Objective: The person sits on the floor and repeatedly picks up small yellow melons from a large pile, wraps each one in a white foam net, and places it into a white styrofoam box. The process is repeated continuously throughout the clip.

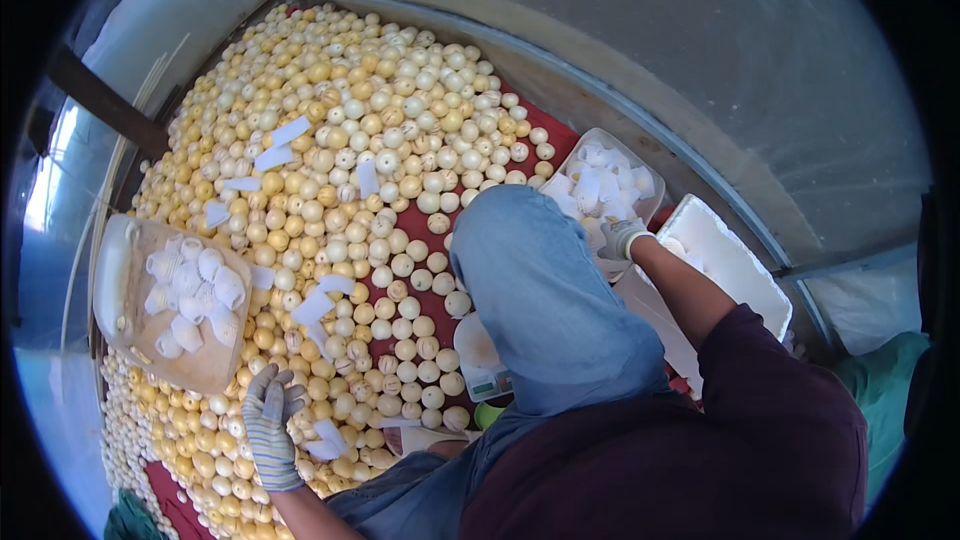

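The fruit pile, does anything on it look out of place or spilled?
Possibly: loose white slips lie scattered at different angles across the fruit pile, some close to the left tub. They look odd because they aren't gathered together. The fruits are too small here to check for damage.

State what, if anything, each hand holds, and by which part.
The left hand visibly holds nothing. Whether the right hand, at the plastic tub, holds anything cannot be told.
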### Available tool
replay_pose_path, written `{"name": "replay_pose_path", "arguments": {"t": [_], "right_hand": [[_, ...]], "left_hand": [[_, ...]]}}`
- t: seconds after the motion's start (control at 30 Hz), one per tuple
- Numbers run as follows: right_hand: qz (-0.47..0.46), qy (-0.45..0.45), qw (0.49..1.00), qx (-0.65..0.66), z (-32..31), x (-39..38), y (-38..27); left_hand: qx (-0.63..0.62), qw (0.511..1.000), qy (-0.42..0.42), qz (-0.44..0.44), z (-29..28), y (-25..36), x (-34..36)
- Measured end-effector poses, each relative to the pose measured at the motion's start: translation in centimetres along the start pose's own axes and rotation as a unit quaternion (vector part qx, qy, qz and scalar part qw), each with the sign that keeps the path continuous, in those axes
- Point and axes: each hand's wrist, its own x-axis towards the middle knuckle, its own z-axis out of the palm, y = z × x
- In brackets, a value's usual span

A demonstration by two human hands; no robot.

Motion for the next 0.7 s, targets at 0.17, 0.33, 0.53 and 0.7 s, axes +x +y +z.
{"name": "replay_pose_path", "arguments": {"t": [0.17,0.33,0.53,0.7], "right_hand": [[-0.044,0.144,0.983,0.108,-14.7,-4.2,-0.9],[-0.291,0.309,0.870,0.252,-26.7,-8.6,-14.3],[-0.397,0.093,0.913,0.015,-22.4,-5.8,-37.4],[-0.381,0.101,0.919,0.013,-11.3,1.9,-49.9]], "left_hand": [[-0.069,0.994,0.070,0.042,-2.3,1.5,0.0],[-0.072,0.983,0.132,0.106,-5.0,2.3,-2.8],[-0.126,0.961,0.211,0.124,-6.9,2.5,-3.6],[-0.137,0.960,0.219,0.110,-6.7,3.2,-4.1]]}}
